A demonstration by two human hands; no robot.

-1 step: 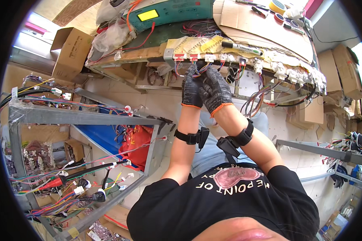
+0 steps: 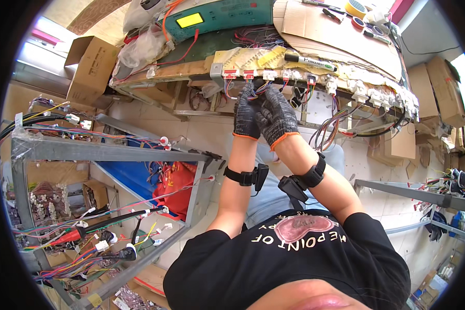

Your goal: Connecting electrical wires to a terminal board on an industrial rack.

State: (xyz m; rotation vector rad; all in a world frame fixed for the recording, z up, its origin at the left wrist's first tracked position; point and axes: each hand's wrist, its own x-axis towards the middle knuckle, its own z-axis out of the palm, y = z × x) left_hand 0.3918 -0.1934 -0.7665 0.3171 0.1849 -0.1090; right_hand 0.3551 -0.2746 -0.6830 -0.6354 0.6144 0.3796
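Note:
Both my hands wear dark grey knit gloves with orange cuffs and are close together at the front edge of the workbench (image 2: pixel 191 76). My left hand (image 2: pixel 247 114) and my right hand (image 2: pixel 277 114) are closed around a bundle of thin coloured wires (image 2: pixel 259 90). Those wires run up to a red-and-white connector (image 2: pixel 249 74) and a white connector (image 2: pixel 268 75) on the bench edge. My fingertips partly hide the bundle. Just left of them, another red-and-white connector (image 2: pixel 230 74) has wires hanging from it. A black-and-white marker pen (image 2: pixel 311 63) lies above the connector row.
A teal tester with a lit yellow display (image 2: pixel 190 20) stands at the back. More connectors (image 2: pixel 360 92) with hanging wires (image 2: pixel 328 129) continue rightward. A metal rack (image 2: pixel 108 151) holding wire harnesses is at left, with another rack (image 2: pixel 413 194) at right. Cardboard boxes (image 2: pixel 92 68) flank the bench.

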